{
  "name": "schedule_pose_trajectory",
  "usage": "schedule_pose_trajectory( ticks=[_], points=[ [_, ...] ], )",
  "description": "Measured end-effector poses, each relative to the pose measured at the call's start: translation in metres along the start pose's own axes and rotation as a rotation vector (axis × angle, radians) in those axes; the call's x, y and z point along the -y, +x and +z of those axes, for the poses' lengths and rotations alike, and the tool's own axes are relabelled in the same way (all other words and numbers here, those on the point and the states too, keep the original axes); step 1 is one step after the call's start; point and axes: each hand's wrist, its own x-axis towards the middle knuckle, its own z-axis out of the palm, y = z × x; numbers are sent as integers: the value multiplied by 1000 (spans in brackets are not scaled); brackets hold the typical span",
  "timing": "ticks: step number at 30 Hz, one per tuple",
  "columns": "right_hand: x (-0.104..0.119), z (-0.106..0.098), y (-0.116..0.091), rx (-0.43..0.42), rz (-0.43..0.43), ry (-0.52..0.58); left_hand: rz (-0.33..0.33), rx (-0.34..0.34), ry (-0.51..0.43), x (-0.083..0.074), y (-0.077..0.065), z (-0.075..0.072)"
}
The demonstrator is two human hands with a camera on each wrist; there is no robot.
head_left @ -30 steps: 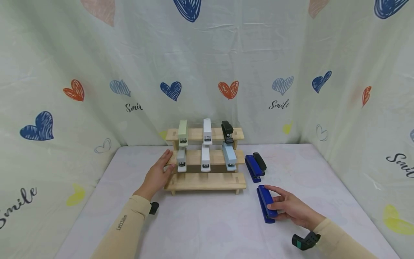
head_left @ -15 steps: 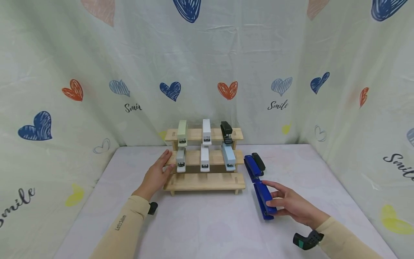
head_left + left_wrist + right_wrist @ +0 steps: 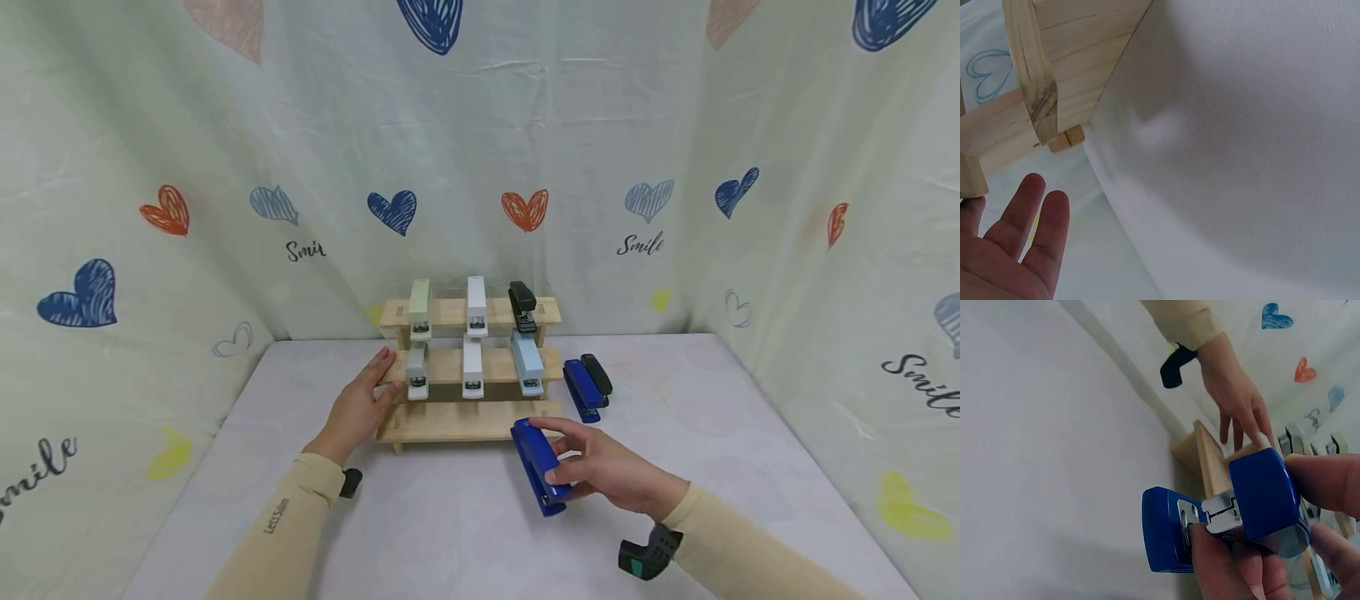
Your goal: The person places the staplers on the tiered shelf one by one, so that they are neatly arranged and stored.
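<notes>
My right hand (image 3: 611, 467) pinches a blue stapler (image 3: 542, 467) between thumb and fingers, in front of the right end of a tiered wooden rack (image 3: 450, 423). The right wrist view shows the stapler's front end and metal parts up close. With fairly straight fingers, my left hand (image 3: 356, 408) touches the rack's left side at the middle shelf. On the top shelf stand a green stapler (image 3: 421, 308), a white stapler (image 3: 477, 304) and a black stapler (image 3: 522, 307). The middle shelf carries a grey stapler (image 3: 417, 371), another white stapler (image 3: 472, 367) and a light blue stapler (image 3: 528, 364).
Right of the rack, a second blue stapler (image 3: 581, 387) lies beside another black stapler (image 3: 597, 373). A pale cloth covers the table (image 3: 450, 533). Behind and at both sides hangs a curtain (image 3: 465, 125) printed with hearts.
My right hand has carried the blue stapler leftward, from near the other blue stapler to the front of the rack's right end. The left hand stays at the rack's side.
</notes>
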Motion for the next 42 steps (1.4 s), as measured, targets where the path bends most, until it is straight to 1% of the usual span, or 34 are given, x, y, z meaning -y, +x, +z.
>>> schedule_pose_trajectory(
  ticks=[3,6,12,18,26,31,37,42],
  points=[
    [6,17,11,40,-12,23,2,3,21,2,0,0],
    [11,34,24,54,-25,31,0,0,42,4,0,-1],
    [15,61,51,27,-47,69,-1,3,56,8,2,-1],
    [15,83,74,13,-50,147,2,-2,52,7,2,-3],
    [21,103,94,-51,-42,193,-3,0,56,6,3,-2],
    [23,113,103,-69,-53,220,-15,8,48,3,3,-3],
    [23,121,111,-119,-56,233,-18,6,54,2,2,-3],
    [25,126,116,-131,-71,256,-28,9,54,2,3,-3]
  ],
)
